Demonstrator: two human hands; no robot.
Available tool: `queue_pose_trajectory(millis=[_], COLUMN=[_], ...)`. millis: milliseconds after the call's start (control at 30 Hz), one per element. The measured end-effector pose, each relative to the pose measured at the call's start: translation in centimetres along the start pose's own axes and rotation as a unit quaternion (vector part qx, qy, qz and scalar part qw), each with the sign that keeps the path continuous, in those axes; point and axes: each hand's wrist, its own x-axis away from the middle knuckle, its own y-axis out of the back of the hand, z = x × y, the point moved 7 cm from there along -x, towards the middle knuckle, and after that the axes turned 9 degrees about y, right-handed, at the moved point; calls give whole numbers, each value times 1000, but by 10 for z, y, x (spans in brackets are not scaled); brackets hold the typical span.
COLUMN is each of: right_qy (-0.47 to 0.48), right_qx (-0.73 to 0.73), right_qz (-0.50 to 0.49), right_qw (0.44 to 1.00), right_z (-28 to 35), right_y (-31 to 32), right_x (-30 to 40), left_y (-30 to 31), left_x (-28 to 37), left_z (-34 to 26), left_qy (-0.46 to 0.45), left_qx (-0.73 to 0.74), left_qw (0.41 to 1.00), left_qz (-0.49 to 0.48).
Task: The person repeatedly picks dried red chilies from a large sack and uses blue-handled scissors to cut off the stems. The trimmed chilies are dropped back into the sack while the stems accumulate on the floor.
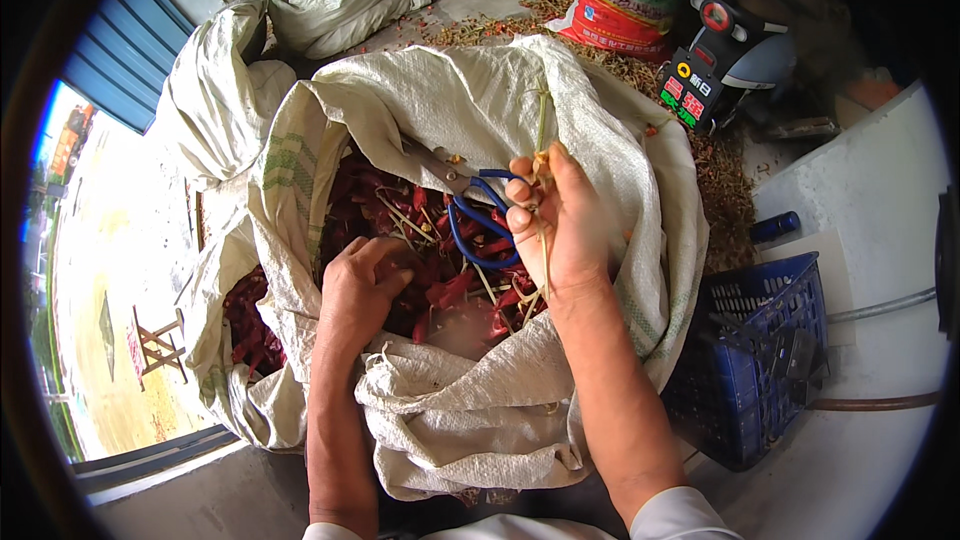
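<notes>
A large white woven sack, its rim rolled down, stands before me with dried red chili peppers and pale dry stalks inside. My right hand is raised over its right side, with blue-handled scissors hooked on the fingers. The blades point up and left, against the sack's inner wall. Between thumb and fingers the same hand pinches a thin dry stalk. Down among the peppers at the left, my left hand has bent fingers; their tips are partly hidden, so any hold on a pepper cannot be made out.
Smaller sacks of chilies stand at the left and the back. A blue plastic crate sits to the right by the wall. Behind are a printed fertilizer sack and an electric scooter. Plant debris litters the floor.
</notes>
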Motion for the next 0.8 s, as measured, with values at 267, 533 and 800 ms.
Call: queue_pose_trajectory(millis=[267, 533, 800], right_qy=[-52, 67, 105], right_qx=[167, 433, 539], right_qz=[66, 189, 313], right_qw=[982, 879, 775], right_z=[-15, -27, -38], right_y=[-9, -22, -54], right_x=[11, 15, 42], left_y=[-1, 20, 6], left_x=[2, 4, 4], left_z=[-5, 9, -5], left_qy=[-66, 131, 63], left_qx=[-23, 408, 430], left_qw=[998, 903, 899], left_qz=[11, 14, 48])
